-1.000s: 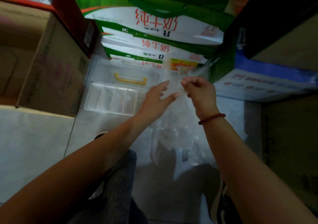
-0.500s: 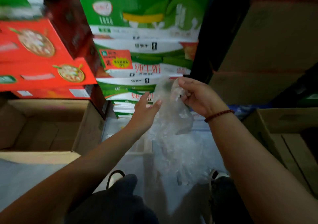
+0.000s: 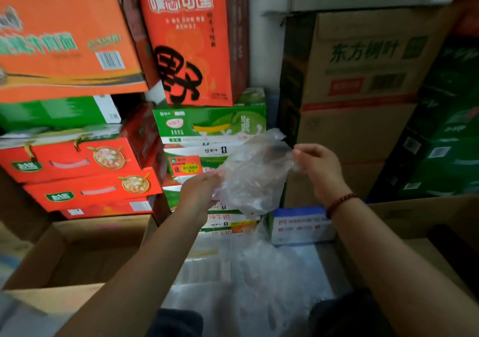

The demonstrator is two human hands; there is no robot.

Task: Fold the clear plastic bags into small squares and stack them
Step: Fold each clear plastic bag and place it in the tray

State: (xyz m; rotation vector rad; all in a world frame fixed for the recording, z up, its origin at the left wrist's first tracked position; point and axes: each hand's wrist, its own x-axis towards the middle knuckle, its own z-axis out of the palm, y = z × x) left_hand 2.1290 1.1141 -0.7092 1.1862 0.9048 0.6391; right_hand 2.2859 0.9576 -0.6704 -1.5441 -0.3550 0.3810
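A clear plastic bag (image 3: 255, 173) is hanging in the air in front of the stacked cartons, crumpled and not yet flat, stretched between the person's two hands. The right hand (image 3: 317, 167) is pinching its upper right edge between thumb and fingertips, the rest of the fingers curled in. The left hand (image 3: 199, 190) is holding the bag's lower left side; the fingers are disappearing behind the film, so how tightly they are closing on it I cannot quite tell, though it looks like a grip rather than a flat touch. A red bead bracelet (image 3: 340, 203) is sitting on the right wrist.

Below the hands, more clear plastic (image 3: 264, 264) is lying loose in a heap on the pale surface near the person's knees (whether that is one bag or several is hard to say, everything being see-through and blurred). No folded squares or stack are showing anywhere I can see.

By my reading, the person is opening out and straightening this bag, the step before any fold. The next move is probably calling for pulling the two held edges apart to smooth the wrinkles, then bringing one edge over onto the other; thin film like this is likely to cling and slip, so a flat spot to press the crease would help.

Around them, the green milk cartons (image 3: 210, 127) are standing just behind the bag, red boxes (image 3: 77, 163) to the left, a tall brown carton (image 3: 363, 77) to the right, and an open cardboard box (image 3: 77, 253) is sitting low on the left.
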